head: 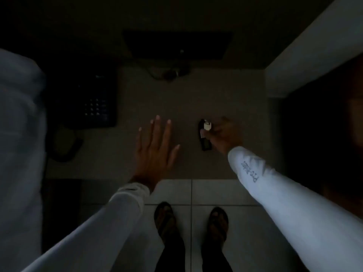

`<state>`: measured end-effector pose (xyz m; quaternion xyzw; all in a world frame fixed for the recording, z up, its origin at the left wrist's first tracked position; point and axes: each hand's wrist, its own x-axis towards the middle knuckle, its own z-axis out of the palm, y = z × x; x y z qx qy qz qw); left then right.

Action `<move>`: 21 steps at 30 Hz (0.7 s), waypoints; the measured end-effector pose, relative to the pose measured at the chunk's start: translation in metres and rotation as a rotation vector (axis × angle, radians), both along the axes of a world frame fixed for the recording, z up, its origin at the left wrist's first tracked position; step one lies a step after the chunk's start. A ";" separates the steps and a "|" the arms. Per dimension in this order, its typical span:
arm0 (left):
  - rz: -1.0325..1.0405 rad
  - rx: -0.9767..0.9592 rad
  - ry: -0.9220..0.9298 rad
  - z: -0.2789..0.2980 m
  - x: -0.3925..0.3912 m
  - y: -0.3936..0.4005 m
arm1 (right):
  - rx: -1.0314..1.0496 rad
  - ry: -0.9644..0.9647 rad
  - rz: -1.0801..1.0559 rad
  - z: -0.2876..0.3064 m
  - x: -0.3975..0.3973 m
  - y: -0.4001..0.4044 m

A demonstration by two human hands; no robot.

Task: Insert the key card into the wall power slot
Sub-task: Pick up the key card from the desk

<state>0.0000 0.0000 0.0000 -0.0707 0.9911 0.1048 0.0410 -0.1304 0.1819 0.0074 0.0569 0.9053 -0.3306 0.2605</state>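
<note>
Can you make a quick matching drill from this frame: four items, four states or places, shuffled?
Items:
1. left hand
2. right hand
3. telephone
4. feet

States:
A. on the tiled floor, in sandals
B. open, fingers spread over the desk
C. far left of the desk, in shadow
D. closed on the dark object with a white tag

Pairs: 1-B, 2-D, 3-C, 4-A

Bare desktop (pixel 188 99) open between phone (pixel 92 103) at left and wall (pixel 306 61) at right; monitor (pixel 176 45) and cable (pixel 170 74) block far edge. Left hand (pixel 155 150) flat mid-desk.
</note>
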 end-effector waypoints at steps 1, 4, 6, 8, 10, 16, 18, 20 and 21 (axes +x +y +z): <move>-0.003 0.018 -0.024 -0.015 -0.004 -0.001 | -0.028 0.010 -0.056 -0.009 -0.004 -0.003; -0.023 0.020 0.010 -0.047 -0.016 -0.007 | -0.029 -0.011 -0.131 -0.028 -0.015 -0.008; -0.035 0.039 -0.012 -0.062 -0.020 -0.005 | -0.004 -0.010 -0.104 -0.038 -0.018 -0.011; -0.051 0.021 -0.015 -0.072 -0.022 -0.006 | 0.024 -0.004 -0.103 -0.039 -0.022 -0.012; -0.053 -0.005 -0.020 -0.076 -0.023 -0.009 | 0.004 -0.038 -0.106 -0.042 -0.026 -0.012; -0.061 -0.062 0.008 -0.081 -0.022 -0.008 | -0.187 -0.199 -0.186 -0.039 -0.025 -0.010; -0.070 -0.074 0.006 -0.079 -0.021 -0.010 | -0.243 -0.248 -0.233 -0.034 -0.025 -0.009; -0.082 -0.089 0.034 -0.074 -0.019 -0.009 | -0.303 -0.300 -0.288 -0.024 -0.024 -0.005; -0.083 -0.103 0.053 -0.069 -0.019 -0.009 | -0.330 -0.324 -0.310 -0.018 -0.024 -0.003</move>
